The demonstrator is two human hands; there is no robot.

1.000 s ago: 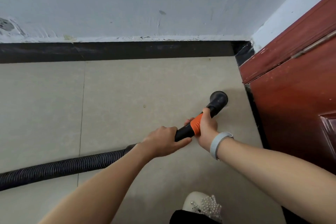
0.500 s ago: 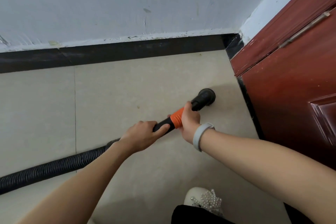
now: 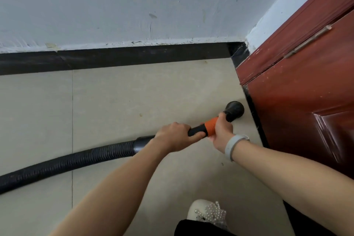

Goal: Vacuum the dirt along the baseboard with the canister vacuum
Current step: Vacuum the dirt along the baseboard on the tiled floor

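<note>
Both grips clenched on wand: left hand (image 3: pixel 176 134), right hand (image 3: pixel 222 130). Nozzle (image 3: pixel 234 110) moved w/ me toward door-side baseboard (image 3: pixel 254 117); edge next.

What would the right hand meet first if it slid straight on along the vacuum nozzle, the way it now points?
The right hand would probably first meet the nozzle's flared black head, then the black strip under the red door; depth is unclear.
</note>
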